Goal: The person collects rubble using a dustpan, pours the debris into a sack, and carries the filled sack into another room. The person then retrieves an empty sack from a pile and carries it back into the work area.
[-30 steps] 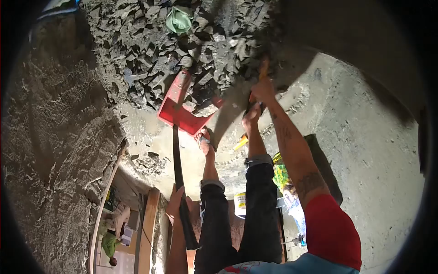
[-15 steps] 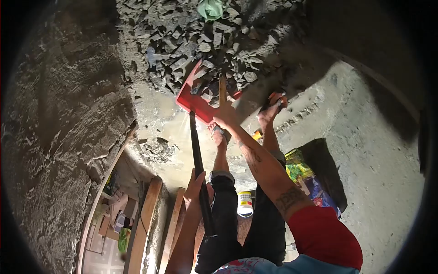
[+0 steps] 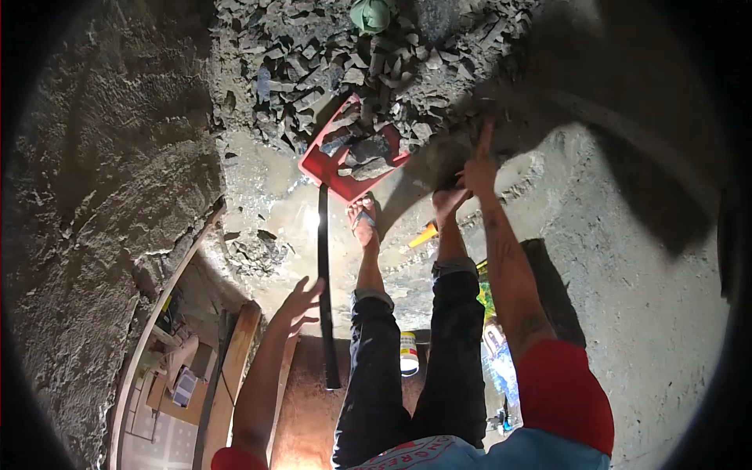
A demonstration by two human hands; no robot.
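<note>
A red dustpan (image 3: 341, 186) holds several chunks of grey rubble (image 3: 368, 157) and lies against the rubble heap (image 3: 407, 74). Its long black handle (image 3: 324, 290) extends back between my left arm and left leg. My left hand (image 3: 301, 305) is beside that handle, fingers spread and not wrapped round it. Above and right of my right foot, my right hand (image 3: 479, 172) is closed round a tool with an orange-brown wooden handle (image 3: 486, 137). The tool's far end is lost in shadow.
A green bag (image 3: 370, 16) lies on the heap. An orange object (image 3: 424, 234) rests near my right foot. Behind are a small white-and-yellow tub (image 3: 409, 354) and a colourful sack (image 3: 499, 356). A rough wall (image 3: 117, 196) and wooden beam (image 3: 239, 345) stand left.
My right hand has swung from beside the dustpan out to the right with the tool. My left hand has let go of the black handle. More rubble now lies in the dustpan.
</note>
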